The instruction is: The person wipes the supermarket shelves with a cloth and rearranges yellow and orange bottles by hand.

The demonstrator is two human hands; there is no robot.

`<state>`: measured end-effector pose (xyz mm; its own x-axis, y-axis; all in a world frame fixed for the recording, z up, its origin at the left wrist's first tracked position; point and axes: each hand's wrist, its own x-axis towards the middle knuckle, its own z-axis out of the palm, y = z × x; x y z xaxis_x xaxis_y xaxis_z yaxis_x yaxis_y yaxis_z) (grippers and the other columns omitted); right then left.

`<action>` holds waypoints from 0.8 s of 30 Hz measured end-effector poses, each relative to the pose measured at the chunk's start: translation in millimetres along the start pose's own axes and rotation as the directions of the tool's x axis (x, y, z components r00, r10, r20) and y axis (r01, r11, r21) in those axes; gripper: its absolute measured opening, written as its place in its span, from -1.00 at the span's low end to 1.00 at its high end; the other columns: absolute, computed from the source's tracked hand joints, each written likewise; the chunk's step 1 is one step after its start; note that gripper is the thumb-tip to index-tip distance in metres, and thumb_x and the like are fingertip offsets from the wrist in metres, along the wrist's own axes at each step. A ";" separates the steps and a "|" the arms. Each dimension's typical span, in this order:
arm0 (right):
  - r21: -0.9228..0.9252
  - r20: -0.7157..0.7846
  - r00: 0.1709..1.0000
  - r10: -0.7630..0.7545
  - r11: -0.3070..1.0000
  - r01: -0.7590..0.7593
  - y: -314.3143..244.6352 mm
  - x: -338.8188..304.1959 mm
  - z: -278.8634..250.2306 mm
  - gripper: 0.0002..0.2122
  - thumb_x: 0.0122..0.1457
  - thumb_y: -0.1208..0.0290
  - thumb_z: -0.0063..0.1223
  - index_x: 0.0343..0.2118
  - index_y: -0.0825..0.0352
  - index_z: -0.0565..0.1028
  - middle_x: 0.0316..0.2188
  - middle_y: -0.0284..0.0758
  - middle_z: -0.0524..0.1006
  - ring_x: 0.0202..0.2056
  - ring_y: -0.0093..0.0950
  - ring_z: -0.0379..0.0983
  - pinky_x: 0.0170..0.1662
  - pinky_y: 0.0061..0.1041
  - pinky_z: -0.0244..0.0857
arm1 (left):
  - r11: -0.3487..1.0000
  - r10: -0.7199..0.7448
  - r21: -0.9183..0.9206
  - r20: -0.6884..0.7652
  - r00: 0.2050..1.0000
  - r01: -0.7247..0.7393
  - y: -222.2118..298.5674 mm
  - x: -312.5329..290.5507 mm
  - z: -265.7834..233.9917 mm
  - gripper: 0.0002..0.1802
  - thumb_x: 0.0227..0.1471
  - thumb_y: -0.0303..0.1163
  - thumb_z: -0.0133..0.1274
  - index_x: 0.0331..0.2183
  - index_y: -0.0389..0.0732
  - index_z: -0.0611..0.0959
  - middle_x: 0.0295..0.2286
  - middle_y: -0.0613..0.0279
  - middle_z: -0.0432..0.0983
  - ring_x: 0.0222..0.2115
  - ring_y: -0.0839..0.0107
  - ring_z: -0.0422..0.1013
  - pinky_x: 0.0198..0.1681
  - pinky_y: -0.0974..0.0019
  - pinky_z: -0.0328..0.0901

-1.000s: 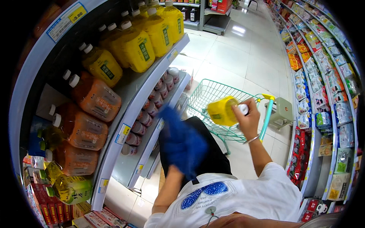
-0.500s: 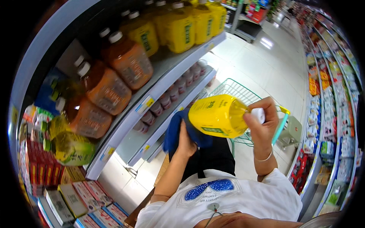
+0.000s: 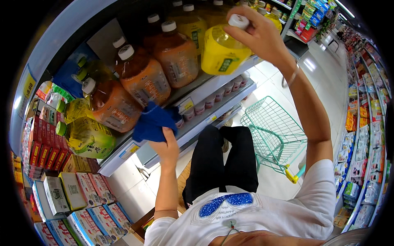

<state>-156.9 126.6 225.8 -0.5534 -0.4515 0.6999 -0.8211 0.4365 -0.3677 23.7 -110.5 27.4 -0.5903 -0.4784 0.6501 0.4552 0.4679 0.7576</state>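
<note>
Yellow bottle (image 3: 225,53) | right hand (image 3: 262,36) curled round cap (image 3: 239,21) | left hand (image 3: 166,146) clutching cloth (image 3: 152,124)

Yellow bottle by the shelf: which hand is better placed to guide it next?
Right, most likely: the right hand grips the yellow bottle at its white cap, while the left hand holds a blue cloth.

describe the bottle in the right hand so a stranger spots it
Start at the shelf of drink bottles on the left. Near the picture's top, the right hand grips a white cap. That cap tops the yellow bottle, the only bottle in a hand.
</note>
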 end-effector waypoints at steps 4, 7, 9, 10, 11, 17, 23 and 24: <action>-0.187 0.202 0.978 -0.044 0.979 0.082 47.8 27.7 26.0 -0.62 0.14 0.14 0.14 -0.07 0.26 0.47 -0.31 -0.28 0.56 -0.38 -0.46 0.48 -0.27 -0.51 0.37 | 0.957 0.213 0.195 0.037 0.976 -0.216 -19.4 13.2 -10.3 -0.83 0.11 -0.43 -0.04 -0.26 -0.28 0.55 -0.35 0.15 0.48 -0.34 0.29 0.39 -0.17 0.28 0.25; -0.058 0.136 0.991 -0.013 0.998 0.021 67.2 47.7 37.1 -0.52 0.13 0.22 0.13 0.06 0.35 0.36 -0.23 -0.11 0.52 -0.23 -0.28 0.48 -0.17 -0.36 0.35 | 0.885 0.312 0.330 0.108 0.944 -0.330 -27.1 10.1 -15.7 -0.77 -0.01 -0.35 0.10 -0.26 -0.20 0.62 -0.27 0.08 0.53 -0.28 0.11 0.44 -0.13 0.13 0.25; 0.051 0.307 0.905 0.295 0.944 -0.325 62.8 50.9 39.5 -0.41 0.07 0.18 0.19 0.11 0.38 0.29 -0.10 0.01 0.44 -0.14 -0.16 0.46 -0.12 -0.27 0.35 | 0.777 0.392 0.453 0.195 0.899 -0.437 -29.2 9.4 -19.3 -0.74 -0.05 -0.33 0.14 -0.26 -0.20 0.64 -0.24 0.06 0.54 -0.24 0.07 0.45 -0.09 0.11 0.26; -0.065 0.186 0.962 0.199 0.980 -0.190 50.6 41.9 47.0 -0.36 0.05 0.16 0.21 0.14 0.37 0.25 -0.04 0.03 0.39 -0.09 -0.13 0.43 -0.08 -0.25 0.33 | 0.777 0.396 0.438 0.219 0.892 -0.452 -33.3 8.4 -21.0 -0.74 -0.06 -0.33 0.14 -0.27 -0.21 0.65 -0.24 0.05 0.55 -0.23 0.07 0.46 -0.08 0.11 0.26; -0.196 0.077 0.993 0.084 0.978 -0.068 37.0 31.0 56.5 -0.30 0.03 0.14 0.23 0.17 0.36 0.21 0.01 0.05 0.35 -0.04 -0.09 0.40 -0.04 -0.22 0.31 | 0.779 0.398 0.419 0.245 0.884 -0.467 -39.8 7.9 -22.7 -0.74 -0.06 -0.33 0.14 -0.27 -0.21 0.65 -0.23 0.05 0.55 -0.22 0.06 0.46 -0.07 0.12 0.27; -0.037 0.042 0.997 -0.060 0.997 0.062 54.9 13.6 87.0 -0.03 -0.02 0.12 0.25 0.33 0.30 -0.16 0.29 0.06 0.01 0.26 -0.02 0.03 0.26 -0.23 0.05 | 0.872 0.213 0.428 0.111 0.971 -0.240 -34.1 32.0 -11.1 -0.80 -0.06 -0.30 0.15 -0.42 -0.24 0.66 -0.41 0.09 0.61 -0.46 0.12 0.51 -0.34 0.27 0.34; -0.020 -0.129 0.990 -0.049 0.999 0.047 44.4 2.9 93.1 -0.27 0.06 0.18 0.16 0.23 0.39 0.09 0.15 0.06 0.26 0.15 -0.04 0.24 0.16 -0.26 0.17 | 0.792 0.362 0.500 0.080 0.929 -0.351 -40.3 34.8 -2.0 -0.77 -0.04 -0.23 0.14 -0.47 -0.22 0.67 -0.47 0.13 0.61 -0.54 0.14 0.51 -0.44 0.29 0.35; -0.104 -0.202 0.977 -0.064 0.994 0.044 53.6 -10.8 103.5 -0.41 0.12 0.21 0.11 0.16 0.38 0.21 0.12 0.01 0.30 0.10 -0.08 0.29 0.12 -0.29 0.21 | 0.794 0.361 0.496 0.082 0.929 -0.352 -41.2 33.0 1.6 -0.76 -0.04 -0.23 0.14 -0.46 -0.22 0.67 -0.46 0.13 0.61 -0.54 0.13 0.51 -0.42 0.29 0.35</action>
<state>-209.4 74.3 135.2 -0.4601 -0.3125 0.8311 -0.8257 0.4948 -0.2710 -15.6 -144.3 17.6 -0.4391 -0.2145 0.8724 0.2387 0.9083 0.3435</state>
